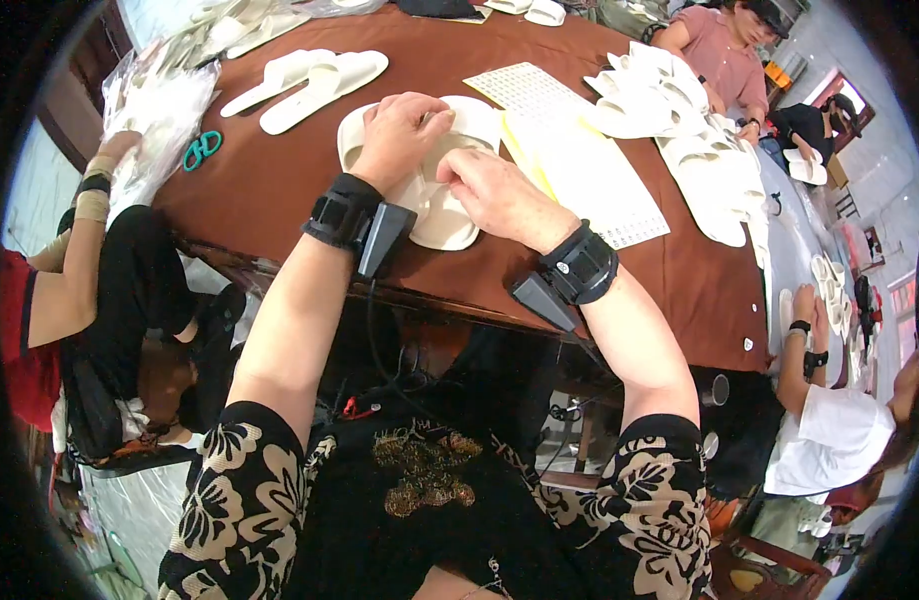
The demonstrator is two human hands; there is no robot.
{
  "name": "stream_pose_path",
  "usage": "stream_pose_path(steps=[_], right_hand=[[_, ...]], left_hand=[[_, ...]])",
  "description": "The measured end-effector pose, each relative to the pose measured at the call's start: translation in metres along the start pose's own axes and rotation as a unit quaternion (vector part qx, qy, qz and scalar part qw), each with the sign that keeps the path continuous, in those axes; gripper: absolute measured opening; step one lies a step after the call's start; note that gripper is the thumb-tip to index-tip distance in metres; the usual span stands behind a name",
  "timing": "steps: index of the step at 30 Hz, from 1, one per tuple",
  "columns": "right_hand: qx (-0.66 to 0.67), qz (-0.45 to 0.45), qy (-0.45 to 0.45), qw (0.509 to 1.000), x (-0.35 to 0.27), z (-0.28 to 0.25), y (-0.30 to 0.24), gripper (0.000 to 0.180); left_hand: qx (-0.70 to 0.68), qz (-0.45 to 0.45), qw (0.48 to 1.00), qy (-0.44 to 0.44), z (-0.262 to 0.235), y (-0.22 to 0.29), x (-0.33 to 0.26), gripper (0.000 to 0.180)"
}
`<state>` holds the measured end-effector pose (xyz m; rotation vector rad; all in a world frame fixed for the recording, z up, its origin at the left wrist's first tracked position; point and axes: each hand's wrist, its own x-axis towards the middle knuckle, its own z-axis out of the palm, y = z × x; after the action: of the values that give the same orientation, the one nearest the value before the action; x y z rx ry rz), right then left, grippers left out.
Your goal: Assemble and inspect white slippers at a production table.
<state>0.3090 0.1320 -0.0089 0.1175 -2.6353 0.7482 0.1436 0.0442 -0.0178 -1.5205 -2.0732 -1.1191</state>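
At the far left we see teal scissors (201,149) on the brown surface (279,190), then one pair of white slippers (304,82) lying loose, well apart from our hands. Our left hand (404,135) presses fingers-down on the pair of cream slippers (449,215) at the near middle of the surface; our right hand (499,195) lies on the same pair just beside it, fingers curled onto it — both bear on it, though we cannot tell whether either fully grips. To the right lie two printed sheets (579,160), then a heap of white slippers (699,150), too overlapped to count. The risk, we judge — the stacked pair could slide out of line under uneven pressure, being smooth and flat.
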Motion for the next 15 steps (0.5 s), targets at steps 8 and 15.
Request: stream_pose_path(steps=[8,15], right_hand=[[-0.057,-0.026,0.0,0.998,-0.0002,0.0045,0.0038,0.011],[0.054,0.048,-0.006,0.997,0.0017,-0.0018,0.0038,0.013]], left_hand=[[0.01,-0.015,1.0,-0.016,0.0004,0.003,0.0006,0.026],[0.018,-0.01,1.0,-0.006,0.0029,-0.0005,0.0012,0.026]])
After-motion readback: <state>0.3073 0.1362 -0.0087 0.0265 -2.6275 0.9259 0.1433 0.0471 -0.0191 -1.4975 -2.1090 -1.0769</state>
